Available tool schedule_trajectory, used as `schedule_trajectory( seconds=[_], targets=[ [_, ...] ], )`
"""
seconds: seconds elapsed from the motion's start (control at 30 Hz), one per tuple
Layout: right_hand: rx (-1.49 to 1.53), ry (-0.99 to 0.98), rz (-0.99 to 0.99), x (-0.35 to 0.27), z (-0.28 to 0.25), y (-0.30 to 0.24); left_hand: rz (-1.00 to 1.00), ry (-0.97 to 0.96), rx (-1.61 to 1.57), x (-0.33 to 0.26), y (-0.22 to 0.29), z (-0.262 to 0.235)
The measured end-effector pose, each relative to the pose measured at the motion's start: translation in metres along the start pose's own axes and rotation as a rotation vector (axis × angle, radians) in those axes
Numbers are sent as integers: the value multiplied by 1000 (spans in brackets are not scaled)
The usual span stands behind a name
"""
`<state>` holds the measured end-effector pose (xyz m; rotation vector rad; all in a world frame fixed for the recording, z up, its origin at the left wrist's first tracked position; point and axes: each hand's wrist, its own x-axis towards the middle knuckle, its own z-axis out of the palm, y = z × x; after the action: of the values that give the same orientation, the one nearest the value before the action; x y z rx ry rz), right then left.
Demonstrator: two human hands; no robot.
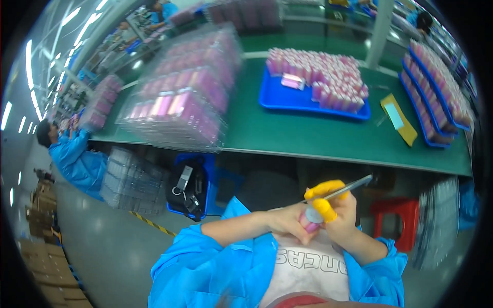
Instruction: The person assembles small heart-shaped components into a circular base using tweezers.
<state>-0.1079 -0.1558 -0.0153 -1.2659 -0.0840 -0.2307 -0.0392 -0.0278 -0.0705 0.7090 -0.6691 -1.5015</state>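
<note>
Left hand [287, 222] grips pink tube [309, 222]; right hand [341, 213] grips tweezers [349, 188], pointing upper-right.

Bare green table [308, 136] between tray stacks [179, 97] and blue tray [287, 100]

Yellow finger cots [324, 208] cover the right hand's [343, 218] fingertips, a pink tube [309, 222] sits between both hands, sleeves [205, 267] are bright blue, and pink tubes fill a blue tray [287, 97] on the green tabletop [308, 136].

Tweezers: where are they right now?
In the head view, lower right of centre: the tweezers are in the right hand, above the small pink piece, below the green table edge.
</note>
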Motion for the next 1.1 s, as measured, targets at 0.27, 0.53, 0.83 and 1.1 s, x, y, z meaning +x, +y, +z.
schedule_trajectory(
  seconds=[0.27, 0.53, 0.83, 1.1],
  targets=[
    [-600, -203, -204, 20, 10, -10, 188, 264, 93, 1, -11, 7],
    [0, -159, 69, 17, 8, -18, 78, -314, -576, 8, 3, 12],
    [-34, -514, -233, 44, 13, -17, 357, -334, -555, 6, 12, 28],
    [149, 72, -336, 45, -2, -18, 579, 853, 876, 6, 44, 12]
  ],
)
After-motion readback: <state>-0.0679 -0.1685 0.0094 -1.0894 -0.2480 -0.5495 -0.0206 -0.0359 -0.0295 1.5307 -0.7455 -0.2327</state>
